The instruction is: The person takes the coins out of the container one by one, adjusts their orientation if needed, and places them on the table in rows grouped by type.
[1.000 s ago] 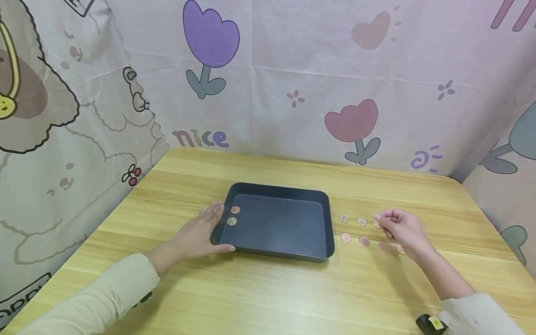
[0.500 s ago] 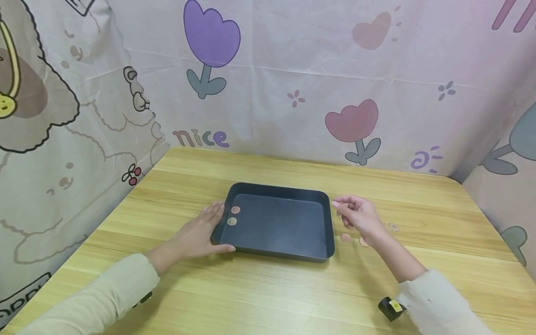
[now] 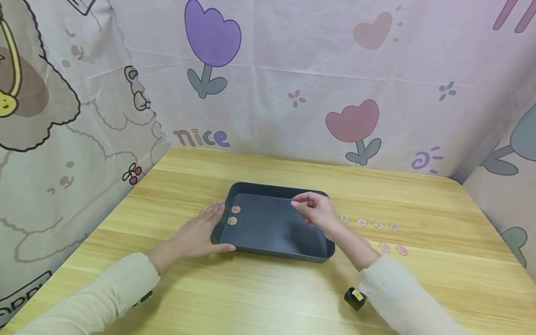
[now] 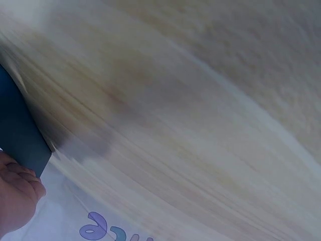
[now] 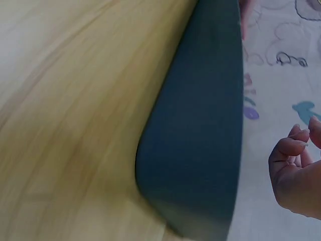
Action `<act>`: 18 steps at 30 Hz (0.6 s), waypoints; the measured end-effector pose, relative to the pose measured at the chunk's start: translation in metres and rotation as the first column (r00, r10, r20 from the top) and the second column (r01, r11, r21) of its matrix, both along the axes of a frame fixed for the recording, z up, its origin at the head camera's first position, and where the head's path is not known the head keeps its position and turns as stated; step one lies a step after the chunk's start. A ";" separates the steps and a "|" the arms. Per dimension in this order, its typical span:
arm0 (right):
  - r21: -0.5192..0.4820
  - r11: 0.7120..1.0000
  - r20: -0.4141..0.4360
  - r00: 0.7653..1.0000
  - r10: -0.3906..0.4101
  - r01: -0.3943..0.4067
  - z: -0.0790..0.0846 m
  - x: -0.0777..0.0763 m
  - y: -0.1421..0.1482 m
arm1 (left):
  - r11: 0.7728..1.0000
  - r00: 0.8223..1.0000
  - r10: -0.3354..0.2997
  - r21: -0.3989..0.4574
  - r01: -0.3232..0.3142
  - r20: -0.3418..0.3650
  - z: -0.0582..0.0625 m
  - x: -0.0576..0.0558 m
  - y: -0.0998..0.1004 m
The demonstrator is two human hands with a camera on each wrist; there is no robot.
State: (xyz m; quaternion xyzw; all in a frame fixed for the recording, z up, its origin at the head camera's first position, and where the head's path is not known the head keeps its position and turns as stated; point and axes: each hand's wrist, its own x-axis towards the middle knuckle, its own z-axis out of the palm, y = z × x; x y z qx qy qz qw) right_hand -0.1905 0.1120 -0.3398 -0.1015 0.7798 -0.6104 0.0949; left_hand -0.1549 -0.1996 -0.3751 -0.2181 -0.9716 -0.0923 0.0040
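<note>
A dark shallow rectangular tray rests on the wooden table. Inside, by its left wall, lie a copper-coloured coin and a silvery coin. My left hand spans the tray's near left corner, fingers against the left side and thumb along the front rim; the left wrist view catches its fingers beside the tray wall. Over the tray's right half hovers my right hand, thumb and index finger pinching a coin mostly hidden by the fingertips. The right wrist view shows this hand's curled fingers above the tray's outer wall.
Right of the tray, a row of silvery coins lies behind a row of copper-coloured coins, partly covered by my right forearm. A patterned cloth hangs behind the table and along its sides.
My right hand has travelled left from above the coin rows, past the tray's right wall, to over the tray. The left hand, tray and the two coins inside have stayed put.
</note>
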 end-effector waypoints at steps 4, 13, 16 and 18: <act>-0.004 1.000 0.009 1.000 0.007 -0.007 -0.004 -0.002 -0.019 | 1.000 1.000 -0.003 -0.005 0.003 0.009 0.000 -0.001 0.000; -0.001 1.000 -0.028 0.999 0.030 -0.030 -0.007 -0.008 -0.066 | 1.000 1.000 0.006 0.000 -0.006 0.022 0.000 0.000 0.001; -0.008 1.000 -0.022 1.000 0.017 -0.017 -0.015 -0.013 -0.083 | 1.000 1.000 0.006 0.003 -0.006 0.021 0.000 0.000 0.000; -0.010 1.000 -0.011 1.000 0.017 -0.017 -0.018 -0.015 -0.093 | 1.000 1.000 0.005 0.003 -0.005 0.017 0.001 0.000 0.000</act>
